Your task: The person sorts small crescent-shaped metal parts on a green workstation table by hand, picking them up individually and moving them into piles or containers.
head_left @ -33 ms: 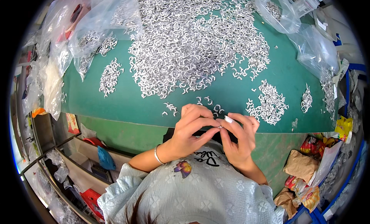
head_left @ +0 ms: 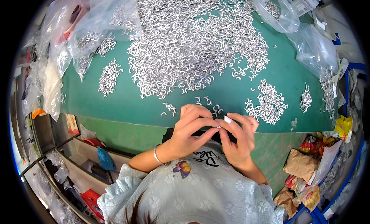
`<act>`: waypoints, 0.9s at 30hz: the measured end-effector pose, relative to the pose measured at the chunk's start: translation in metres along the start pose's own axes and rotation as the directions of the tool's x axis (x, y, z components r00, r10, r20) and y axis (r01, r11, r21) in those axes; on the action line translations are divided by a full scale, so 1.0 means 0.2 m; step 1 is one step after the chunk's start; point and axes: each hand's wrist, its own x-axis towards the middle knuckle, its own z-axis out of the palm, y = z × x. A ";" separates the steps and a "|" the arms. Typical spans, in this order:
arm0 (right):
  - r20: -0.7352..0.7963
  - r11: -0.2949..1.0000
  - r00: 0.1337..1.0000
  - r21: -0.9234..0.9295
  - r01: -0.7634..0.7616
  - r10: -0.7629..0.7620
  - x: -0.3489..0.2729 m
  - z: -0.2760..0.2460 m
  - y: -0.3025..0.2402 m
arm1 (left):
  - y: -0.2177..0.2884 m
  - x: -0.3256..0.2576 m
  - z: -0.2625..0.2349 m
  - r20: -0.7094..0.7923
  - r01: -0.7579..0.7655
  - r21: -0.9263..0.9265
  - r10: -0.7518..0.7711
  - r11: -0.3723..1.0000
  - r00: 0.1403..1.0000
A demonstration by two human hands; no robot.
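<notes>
Just over the near edge of the green table (head_left: pixel 115 112), my left hand (head_left: pixel 192 127) and my right hand (head_left: pixel 239 137) meet at the fingertips. Between them they pinch a tiny silver curved metal piece (head_left: pixel 219 127), mostly covered by the fingers. A white wrap sits on one finger of my right hand. Beyond my fingers lie a few loose curved pieces (head_left: pixel 169 108). A broad heap of the same silver crescent-shaped pieces (head_left: pixel 185 50) spreads over the far middle of the table.
Smaller piles of pieces lie at the left (head_left: pixel 109 78) and right (head_left: pixel 269 102). Clear plastic bags (head_left: pixel 104 19) rest at the far left, others (head_left: pixel 314 48) at the far right. Below the table are a drawer unit (head_left: pixel 84 162) on the left and paper bags (head_left: pixel 302 164) on the right.
</notes>
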 end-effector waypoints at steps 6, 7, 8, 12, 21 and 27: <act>-0.027 0.977 0.991 0.174 -0.121 0.128 -0.01 0.00 0.00 | 0.00 0.00 0.01 0.009 0.024 -0.028 -0.023 0.999 1.000; -0.023 0.977 0.991 0.170 -0.127 0.133 -0.02 0.00 0.00 | -0.01 -0.01 0.02 0.011 0.033 -0.036 -0.032 0.999 0.999; -0.019 0.977 0.990 0.165 -0.133 0.138 -0.03 0.00 0.01 | -0.01 -0.01 0.02 0.025 0.041 -0.028 -0.040 0.999 0.999; 0.015 0.950 0.970 0.201 -0.240 0.242 -0.05 0.00 0.00 | -0.01 -0.02 0.02 0.083 0.071 0.001 -0.071 0.997 0.994; -0.155 0.929 0.968 -0.286 -0.234 0.196 -0.03 -0.12 0.24 | -0.02 0.00 -0.02 0.013 0.162 0.266 -0.171 0.950 0.985; -0.097 0.873 0.984 -0.454 -0.176 0.147 -0.01 -0.16 0.31 | -0.06 -0.01 -0.07 -0.037 0.187 0.392 -0.187 0.901 0.982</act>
